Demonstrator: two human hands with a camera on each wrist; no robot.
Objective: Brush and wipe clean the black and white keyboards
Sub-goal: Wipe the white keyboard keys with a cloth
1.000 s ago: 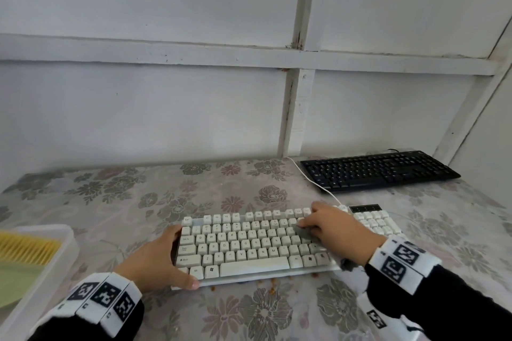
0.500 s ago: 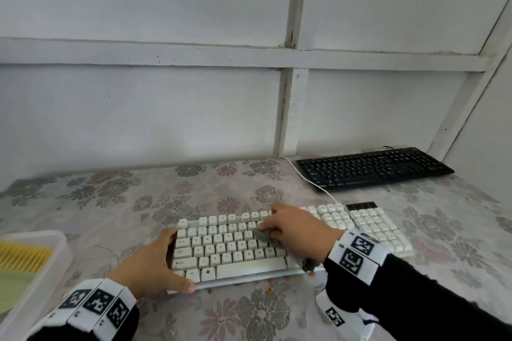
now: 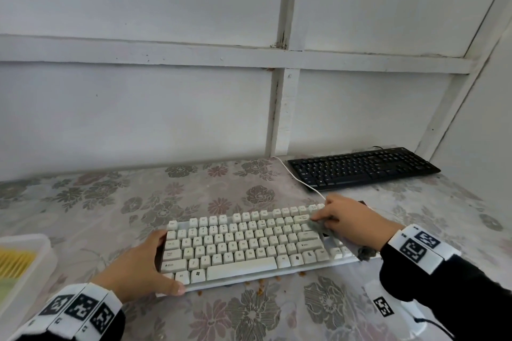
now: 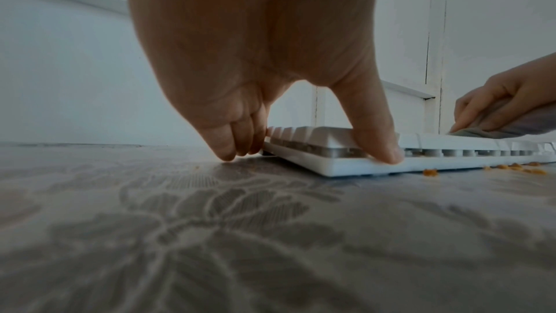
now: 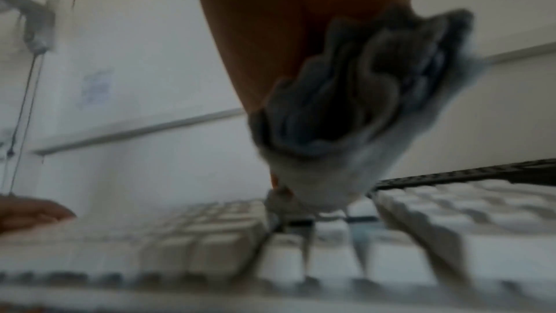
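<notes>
While my right hand (image 3: 352, 223) presses a bunched grey cloth (image 3: 321, 225) onto the upper right keys of the white keyboard (image 3: 243, 246), fingers curled round the wad, my left hand (image 3: 138, 268) clamps the board's left end — thumb on the front lip, fingers bent against the side, as the left wrist view shows. I judge the wiping of this keyboard to be under way; how much of it is already clean I cannot tell. Orange crumbs (image 3: 260, 282) lie on the flowered tablecloth (image 3: 110, 202) just beside the front edge, so the brushing seems done here and the litter is left to clear. The black keyboard (image 3: 363, 167) sits at the back right against the wall, untouched by either hand — whether it is cleaned I cannot tell. Bare cloth lies left and behind for sliding; a plastic tray (image 3: 30, 266) bounds the far left, and the white cable (image 3: 299, 180) runs back near my right hand.
</notes>
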